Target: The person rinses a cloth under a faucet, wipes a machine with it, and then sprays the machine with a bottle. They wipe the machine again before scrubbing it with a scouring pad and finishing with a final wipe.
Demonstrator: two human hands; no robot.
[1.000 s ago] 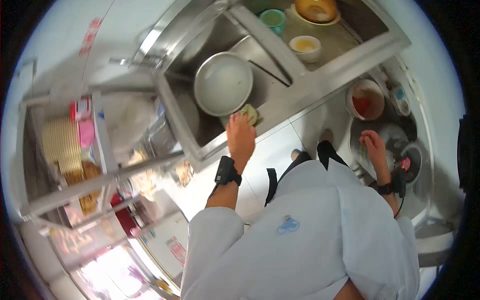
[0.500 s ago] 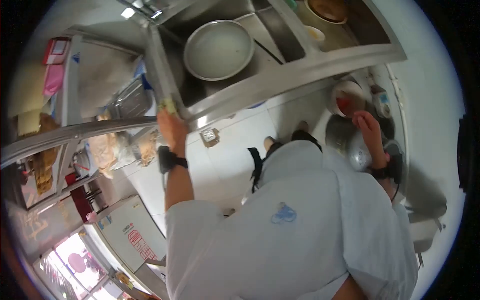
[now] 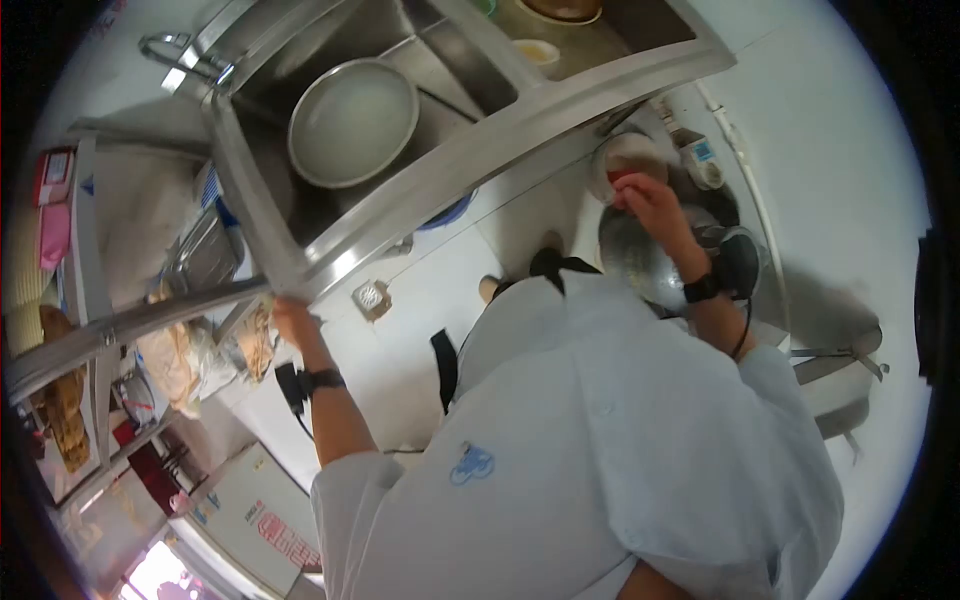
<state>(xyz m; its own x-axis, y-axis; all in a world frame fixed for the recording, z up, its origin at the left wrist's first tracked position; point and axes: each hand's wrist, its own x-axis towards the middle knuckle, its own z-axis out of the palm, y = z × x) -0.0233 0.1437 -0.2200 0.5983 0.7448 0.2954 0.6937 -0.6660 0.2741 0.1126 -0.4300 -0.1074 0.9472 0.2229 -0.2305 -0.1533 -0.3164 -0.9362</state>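
One corner of the steel sink rim (image 3: 290, 264) is where my left hand (image 3: 298, 325) is now, its fingertips against or just beside the metal where the rim meets a long steel rail (image 3: 190, 305). A second ago this hand was at the front rim near the basin, on a yellow-green pad; half a second ago the pad showed by this corner. Now I see no pad: it may be hidden under my fingers, and I cannot tell whether they grasp it or have released it. As I judge it, the work has passed to the outer end of the rim, well apart from the basin.

My right hand (image 3: 655, 208) hangs in the air with fingers loosely bent, nothing visible in them; how tightly they close I cannot tell. It partly covers, in view, a bucket (image 3: 600, 172) with red contents, near a round metal pot (image 3: 640, 262).

A round steel basin (image 3: 340, 186) of cloudy liquid remains in the sink, a dark rod (image 3: 447, 103) beside it. Past the divider is a bowl (image 3: 552, 61) with yellow contents. Farther out are a faucet (image 3: 190, 62), a floor drain (image 3: 372, 298) and a white refrigerator (image 3: 245, 505) with red lettering.
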